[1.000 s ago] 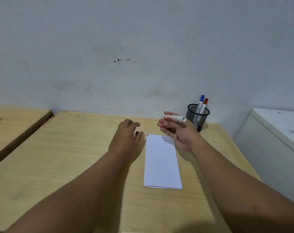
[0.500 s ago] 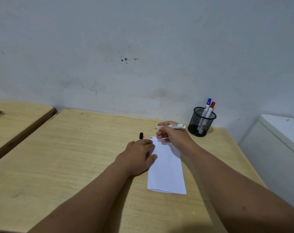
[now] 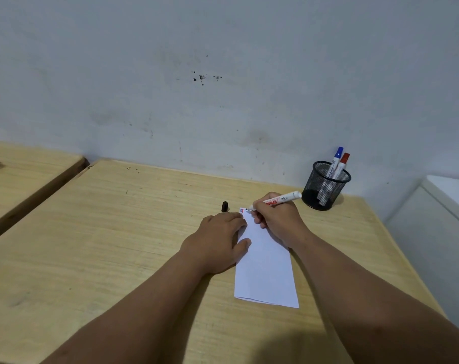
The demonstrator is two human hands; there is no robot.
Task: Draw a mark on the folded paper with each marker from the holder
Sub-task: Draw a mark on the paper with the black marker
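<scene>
A folded white paper (image 3: 266, 269) lies lengthwise on the wooden table (image 3: 118, 232). My left hand (image 3: 217, 240) rests flat on its left edge, fingers apart, holding it down. My right hand (image 3: 278, 219) grips an uncapped white marker (image 3: 281, 200) whose dark tip touches the paper's far left corner, beside small blue and red marks (image 3: 241, 210). The marker's black cap (image 3: 225, 206) stands on the table just left of the paper. A black mesh holder (image 3: 325, 187) at the back right contains a blue-capped marker (image 3: 336, 158) and a red-capped marker (image 3: 342, 164).
A grey wall rises right behind the table. A second wooden table (image 3: 26, 174) stands to the left across a narrow gap. A white cabinet (image 3: 443, 214) sits against the table's right side.
My right hand lowered the marker until its tip reached the paper's far corner. My left hand moved from beside the cap onto the paper's left edge.
</scene>
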